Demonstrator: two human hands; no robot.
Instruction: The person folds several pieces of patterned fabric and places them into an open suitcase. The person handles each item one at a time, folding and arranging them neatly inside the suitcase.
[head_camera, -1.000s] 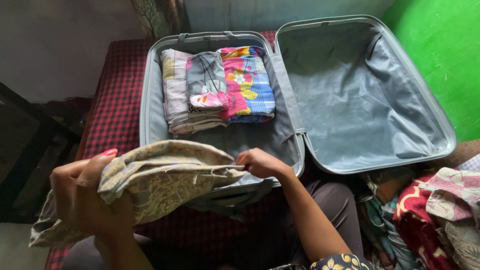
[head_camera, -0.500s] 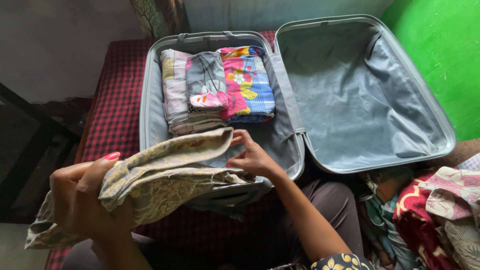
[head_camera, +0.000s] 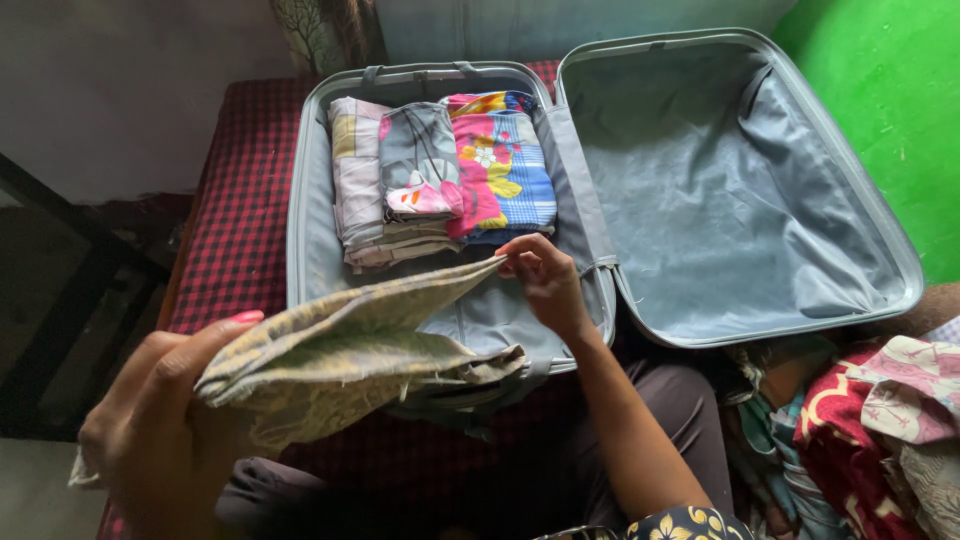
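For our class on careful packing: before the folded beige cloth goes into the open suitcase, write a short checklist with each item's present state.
1. Left hand has a grip on the beige cloth: ok.
2. Right hand pinches the cloth's far corner: ok.
3. Cloth folded flat: not ok, lower layers hang loose.
4. Suitcase lies open: ok.
5. Free room in front of the folded stacks: ok.
6. Lid half holds nothing: ok.
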